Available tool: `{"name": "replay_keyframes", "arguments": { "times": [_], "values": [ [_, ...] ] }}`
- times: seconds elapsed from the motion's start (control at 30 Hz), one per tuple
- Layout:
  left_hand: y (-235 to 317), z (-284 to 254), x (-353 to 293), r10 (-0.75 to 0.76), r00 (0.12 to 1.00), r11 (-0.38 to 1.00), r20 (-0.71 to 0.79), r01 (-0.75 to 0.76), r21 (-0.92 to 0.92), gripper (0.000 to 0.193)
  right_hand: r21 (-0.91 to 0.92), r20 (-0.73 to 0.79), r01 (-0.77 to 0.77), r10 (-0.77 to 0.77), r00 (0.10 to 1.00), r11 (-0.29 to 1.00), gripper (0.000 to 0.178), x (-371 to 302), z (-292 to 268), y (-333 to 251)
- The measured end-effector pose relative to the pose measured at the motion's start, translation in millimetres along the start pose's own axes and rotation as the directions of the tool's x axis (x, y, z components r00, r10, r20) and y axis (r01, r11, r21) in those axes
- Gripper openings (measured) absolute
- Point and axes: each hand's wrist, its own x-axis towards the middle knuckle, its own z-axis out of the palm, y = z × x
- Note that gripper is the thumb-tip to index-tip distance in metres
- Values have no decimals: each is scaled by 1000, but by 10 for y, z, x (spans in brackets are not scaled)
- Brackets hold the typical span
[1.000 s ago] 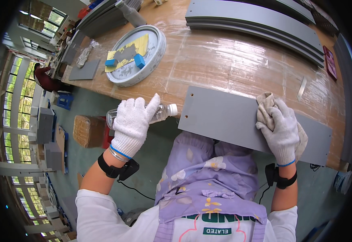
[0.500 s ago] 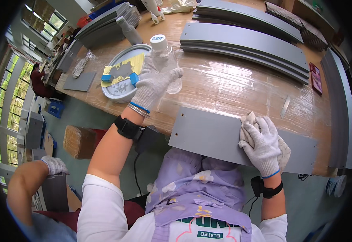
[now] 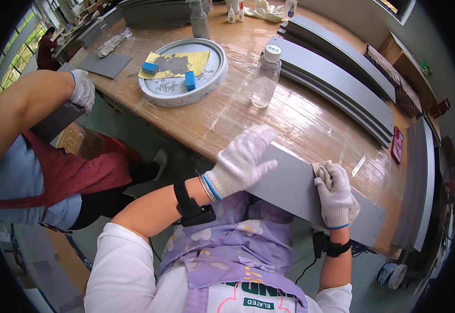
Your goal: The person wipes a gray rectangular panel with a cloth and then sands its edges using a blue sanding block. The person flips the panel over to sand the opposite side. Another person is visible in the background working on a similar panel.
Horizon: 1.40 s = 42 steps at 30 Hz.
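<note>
- And the clear bottle (image 3: 265, 83) has left the left hand (image 3: 246, 159), now standing capped on the desk (image 3: 201, 130) just beside the stacked panels (image 3: 337, 86)
- That hand has dropped to the grey panel's (image 3: 290, 180) left end, fingers spread, grasping nothing; contact, I can't tell
- Right hand (image 3: 335, 195) clutches a bunched cloth (image 3: 322, 167) against the panel, which juts past the desk's near edge
- Danger: hard pressure on that overhang could tip it lapward
- A wide left-arm swing could topple the bottle; its liquid level is hard to read
- Far left, the round tray (image 3: 218, 86) carries a grey-smeared yellow sheet (image 3: 200, 61) and two blue blocks (image 3: 190, 81)
</note>
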Motion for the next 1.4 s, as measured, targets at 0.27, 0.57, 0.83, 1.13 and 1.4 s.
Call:
{"name": "replay_keyframes", "arguments": {
  "times": [0.27, 0.57, 0.83, 1.13, 1.4],
  "values": [
    [483, 817, -477, 43, 948, 999, 314, -32, -38, 57, 54, 405, 237, -238, 883, 970, 46, 419, 30, -1372],
    [404, 1496, -663, -17, 977, 742, 213, 155, -652, 58, 7, 618, 648, -512, 596, 762, 49, 410, 974, -1677],
    [504, 1500, -719, -54, 990, 723, 130, 129, -679, 58, 39, 668, 658, -510, 542, 752, 46, 465, 1081, -1775],
    [549, 1584, -727, -52, 997, 780, -51, 8, -626, 50, 77, 684, 653, -516, 516, 754, 44, 637, 1064, -1707],
    [552, 1670, -742, 37, 999, 951, 3, -34, -306, 53, -129, 726, 565, -311, 613, 815, 39, 826, 1074, -1893]
  ]
}}
